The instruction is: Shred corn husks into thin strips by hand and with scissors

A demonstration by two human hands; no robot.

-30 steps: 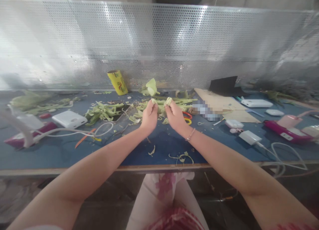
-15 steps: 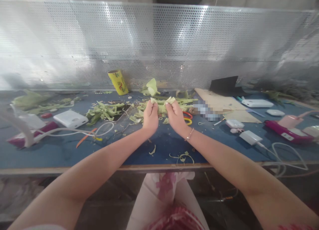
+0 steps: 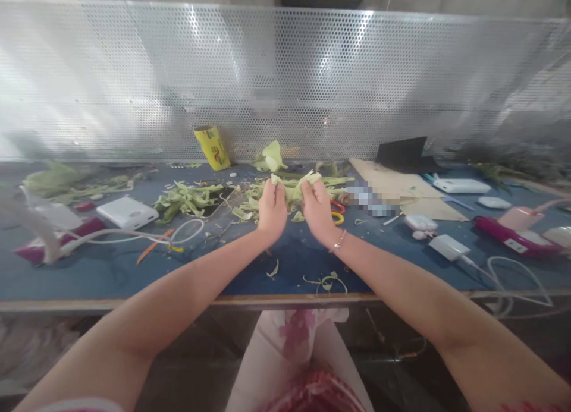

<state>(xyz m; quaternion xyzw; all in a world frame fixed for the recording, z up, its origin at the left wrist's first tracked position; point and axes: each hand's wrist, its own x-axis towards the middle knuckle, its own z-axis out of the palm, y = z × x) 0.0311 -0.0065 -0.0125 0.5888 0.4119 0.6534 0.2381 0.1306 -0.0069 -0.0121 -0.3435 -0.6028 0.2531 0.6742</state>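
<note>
Both my hands are raised over the middle of the blue table [image 3: 111, 269], side by side. My left hand [image 3: 271, 208] pinches one end of a pale green leaf strip [image 3: 294, 185], and my right hand [image 3: 317, 210] pinches its other end, with the tip sticking up above the fingers. A thin bracelet circles my right wrist. Just behind the hands lies a pile of green leaf strips [image 3: 285, 195]. Red and yellow scissor handles [image 3: 336, 211] lie right of my right hand.
A yellow tube [image 3: 212, 147] leans on the perforated metal screen [image 3: 285, 79]. More leaf strips [image 3: 185, 199] and a white power bank [image 3: 126, 212] with cables lie left. Cardboard [image 3: 392, 189], chargers and a pink device [image 3: 508, 233] lie right. Leaf scraps [image 3: 325, 281] dot the front edge.
My hands have drawn closer together and the leaf strip between them now stands up a little higher above my right fingers. Everything on the table stays put.
</note>
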